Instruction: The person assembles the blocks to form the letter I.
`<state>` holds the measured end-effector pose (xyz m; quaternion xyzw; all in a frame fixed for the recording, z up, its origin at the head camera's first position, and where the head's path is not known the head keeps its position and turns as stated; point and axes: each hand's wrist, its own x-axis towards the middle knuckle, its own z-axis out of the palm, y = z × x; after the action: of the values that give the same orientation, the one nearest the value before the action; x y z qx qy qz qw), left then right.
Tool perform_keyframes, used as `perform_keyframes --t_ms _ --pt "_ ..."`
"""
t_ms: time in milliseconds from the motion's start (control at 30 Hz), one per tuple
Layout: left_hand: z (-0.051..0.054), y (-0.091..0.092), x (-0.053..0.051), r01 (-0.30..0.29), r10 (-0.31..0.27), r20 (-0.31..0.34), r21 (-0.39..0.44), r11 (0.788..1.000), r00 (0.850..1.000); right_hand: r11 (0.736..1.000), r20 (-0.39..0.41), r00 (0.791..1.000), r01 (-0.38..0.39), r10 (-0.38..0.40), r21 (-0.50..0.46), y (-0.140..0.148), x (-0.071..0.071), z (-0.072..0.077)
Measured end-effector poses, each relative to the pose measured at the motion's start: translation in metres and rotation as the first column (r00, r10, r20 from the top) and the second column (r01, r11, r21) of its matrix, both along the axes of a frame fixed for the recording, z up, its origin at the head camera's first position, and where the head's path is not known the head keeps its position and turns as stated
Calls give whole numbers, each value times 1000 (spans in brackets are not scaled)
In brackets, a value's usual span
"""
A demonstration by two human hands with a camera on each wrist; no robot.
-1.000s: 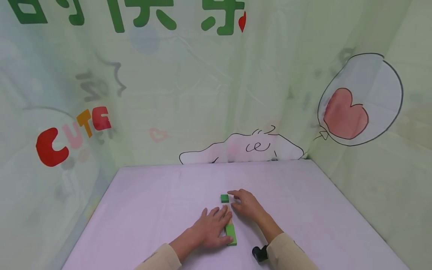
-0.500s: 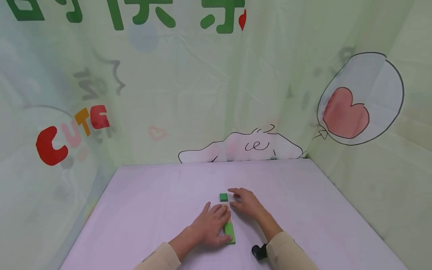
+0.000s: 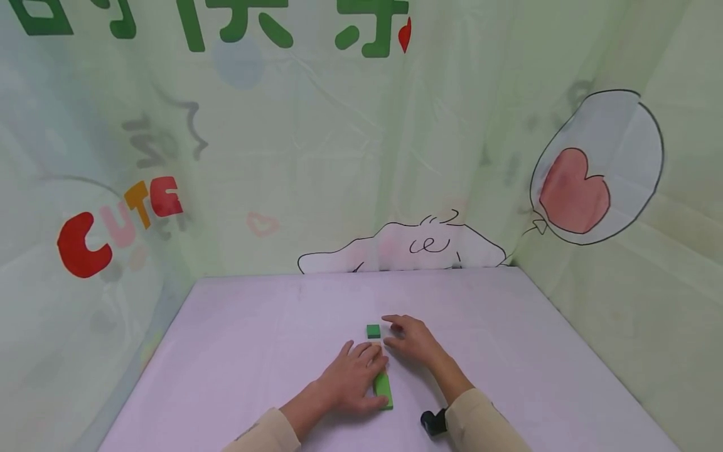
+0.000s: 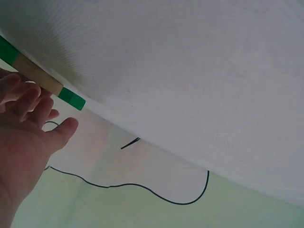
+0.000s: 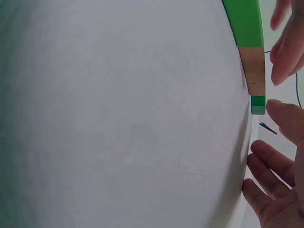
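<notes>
A row of blocks lies on the table: a light green block [image 3: 383,390] nearest, a bare wood block [image 5: 252,71] in the middle and a small dark green block [image 3: 373,331] at the far end. Across the wood and light green blocks spreads my left hand [image 3: 353,380], fingers extended, thumb by the light green one; it partly hides both. My right hand [image 3: 415,341] hovers just right of the dark green block with loosely bent fingers and holds nothing. In the right wrist view its thumb [image 5: 280,114] points at that block, seemingly apart from it.
A black object [image 3: 433,423] lies beside the right sleeve [image 3: 480,420], which partly covers it. Pale lilac cloth covers the table [image 3: 271,333]. A printed curtain [image 3: 339,157] closes off the back and both sides.
</notes>
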<state>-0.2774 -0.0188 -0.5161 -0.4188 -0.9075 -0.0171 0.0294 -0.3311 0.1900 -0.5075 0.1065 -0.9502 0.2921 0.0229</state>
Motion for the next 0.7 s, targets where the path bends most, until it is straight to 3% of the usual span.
perform_keyframes --t_ms 167,433,700 --pt "0 -5 -1 -27 24 50 64 998 998 1000 17 1000 1 -1 -8 0 2 0" --pt "-1 -12 0 -46 48 -16 125 991 999 1000 9 1000 -25 25 -4 -1 6 -4" --pt "5 -24 -6 -160 157 33 127 979 987 1000 1 1000 -20 20 11 -1 6 2"
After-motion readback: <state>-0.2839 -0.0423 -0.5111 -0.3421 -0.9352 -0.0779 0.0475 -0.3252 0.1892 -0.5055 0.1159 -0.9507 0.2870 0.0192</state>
